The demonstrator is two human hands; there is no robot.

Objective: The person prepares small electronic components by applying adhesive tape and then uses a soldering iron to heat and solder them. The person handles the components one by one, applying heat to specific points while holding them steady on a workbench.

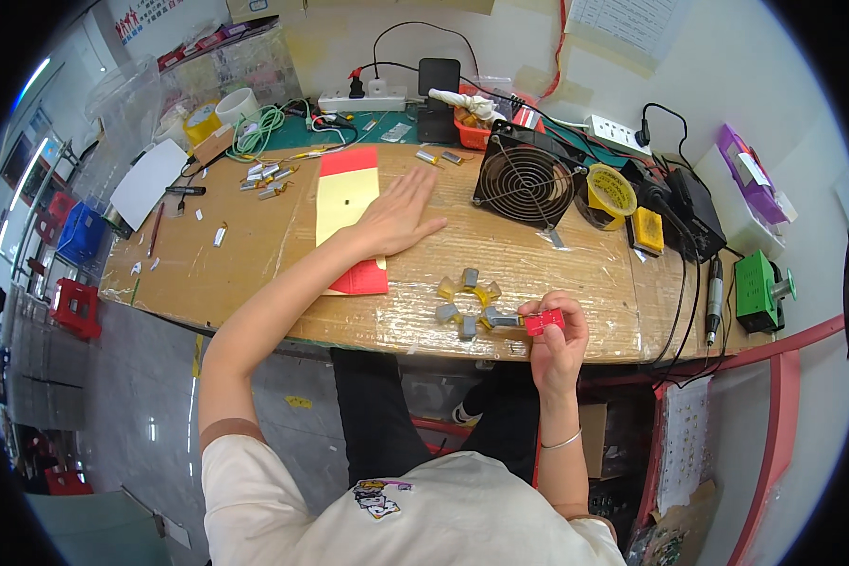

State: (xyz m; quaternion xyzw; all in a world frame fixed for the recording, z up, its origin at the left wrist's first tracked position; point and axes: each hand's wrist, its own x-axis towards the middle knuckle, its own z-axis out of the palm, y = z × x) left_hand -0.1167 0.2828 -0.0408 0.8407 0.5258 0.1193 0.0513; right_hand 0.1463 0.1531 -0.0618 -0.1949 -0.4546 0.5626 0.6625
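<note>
— Red, small and blocky: a little part [544, 323], pinched in the right hand [557, 341] at the near edge of the wooden bench [255, 274]. Held between thumb and curled fingers, top face showing.

— And the grip itself?

— Closed snugly around the red part (too small to make out any detail on it). Just left of it, touching or nearly so, a grey and yellow clamp stand [466, 304] with arms spread like a star.

— Left hand?

— Left hand [398, 215] flat, fingers spread and straight, holding nothing. Pressed palm down on a yellow sheet [345, 203] lying over a red sheet [361, 276].

— Around them?

— Black fan [525, 179] upright behind the clamp stand, well apart from both hands. Yellow tape roll [611, 193] just right of the fan. Green box [755, 290] at the far right edge. White power strip [362, 98] at the back by the wall, with green wire [262, 125] coiled to its left. Small metal pieces [266, 177] scattered left of the sheets.
</note>
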